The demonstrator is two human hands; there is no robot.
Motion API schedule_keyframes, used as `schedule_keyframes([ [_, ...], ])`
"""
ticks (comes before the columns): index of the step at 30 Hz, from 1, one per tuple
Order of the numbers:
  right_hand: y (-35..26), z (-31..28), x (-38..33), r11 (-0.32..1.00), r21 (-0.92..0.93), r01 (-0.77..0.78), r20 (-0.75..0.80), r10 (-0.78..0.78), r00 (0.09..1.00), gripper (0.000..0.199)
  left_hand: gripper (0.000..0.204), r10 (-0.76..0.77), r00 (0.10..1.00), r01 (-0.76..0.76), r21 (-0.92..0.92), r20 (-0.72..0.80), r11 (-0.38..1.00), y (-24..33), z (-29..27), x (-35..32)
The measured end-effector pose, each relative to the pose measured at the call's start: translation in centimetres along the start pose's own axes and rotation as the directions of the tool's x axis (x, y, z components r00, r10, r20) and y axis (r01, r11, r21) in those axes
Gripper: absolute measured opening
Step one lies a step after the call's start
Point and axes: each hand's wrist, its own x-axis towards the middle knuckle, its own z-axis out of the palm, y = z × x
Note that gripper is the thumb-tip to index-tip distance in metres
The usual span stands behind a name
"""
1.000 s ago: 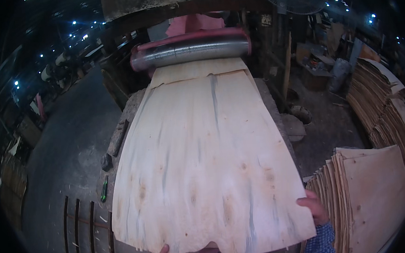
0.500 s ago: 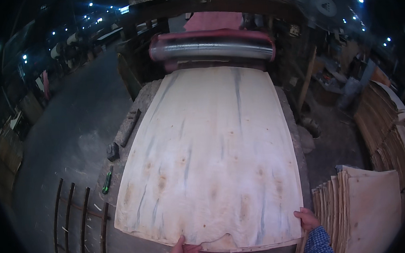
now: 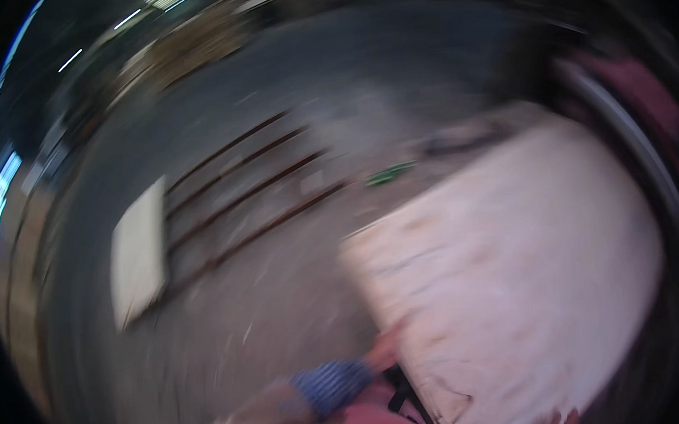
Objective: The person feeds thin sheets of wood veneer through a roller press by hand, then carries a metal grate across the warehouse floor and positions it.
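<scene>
Though the whole view smears with motion, the pale veneer sheet [image 3: 509, 279] fills the right side, its ragged near edge running down to the lower rim. Left of it spreads bare grey floor [image 3: 268, 319], crossed by dark rails [image 3: 244, 195]. The left hand [image 3: 384, 349] touches the sheet's left edge; its fingers blur, so I cannot tell their spread.

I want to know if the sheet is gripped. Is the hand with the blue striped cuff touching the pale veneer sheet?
Cannot tell. In the head view, the hand meets the near edge of the veneer sheet, but heavy motion blur hides whether there is real contact or a gap.
</scene>
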Motion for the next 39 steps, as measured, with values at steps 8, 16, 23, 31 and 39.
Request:
schedule_keyframes([
  [8, -37.5, 11.7, -0.3, 0.458, 0.585, 0.670, 0.191, -0.880, 0.435, 0.042, 0.068, 0.076, 0.945, 0.050, 0.371, -0.318, 0.927, 0.6, -2.3, -0.8],
  [16, -45.5, 16.0, -20.6, 0.515, 0.779, 0.358, 0.504, -0.854, 0.131, 0.039, 0.085, 0.069, 0.935, -0.015, 0.156, -0.348, 0.988, 3.0, -18.9, -19.9],
  [23, -52.3, 25.3, -41.1, 0.387, 0.672, 0.631, 0.642, -0.729, -0.236, 0.039, 0.060, 0.139, 0.812, -0.321, -0.234, -0.567, 0.918, 6.5, -38.9, -39.2],
  [31, -58.6, 39.4, -45.3, 0.555, 0.282, 0.782, 0.955, -0.244, -0.171, 0.020, 0.041, 0.285, 0.565, -0.728, -0.305, -0.774, 0.613, 18.3, -55.8, -58.5],
  [39, -74.8, 53.6, -64.3, 0.857, -0.013, 0.516, 1.000, 0.018, -0.004, 0.010, 0.037, 0.099, 0.377, -0.839, -0.294, -0.921, 0.458, 33.4, -72.1, -67.2],
])
